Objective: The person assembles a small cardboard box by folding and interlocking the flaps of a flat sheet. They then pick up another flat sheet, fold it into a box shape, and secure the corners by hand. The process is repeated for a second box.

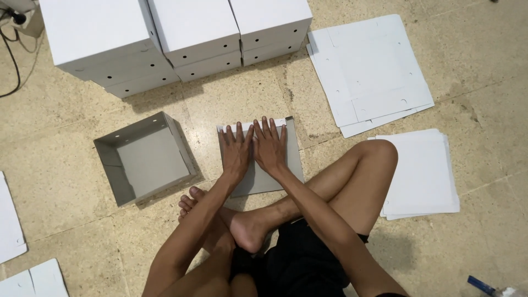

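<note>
I sit cross-legged on a speckled floor. A flat grey cardboard sheet (291, 151) with a white folded strip along its far edge lies in front of my legs. My left hand (236, 151) and my right hand (269, 146) press flat on it side by side, fingers spread and pointing away from me. Neither hand grips anything. To the left of the sheet stands an open grey cardboard box (144, 159), folded up, with small round holes in its walls.
Several closed white boxes (181, 33) are stacked at the top. Flat white cut sheets (368, 71) lie at the upper right, another pile (421, 173) beside my right knee. More white sheets (11, 220) lie at the left edge. Black cables (14, 49) run at the top left.
</note>
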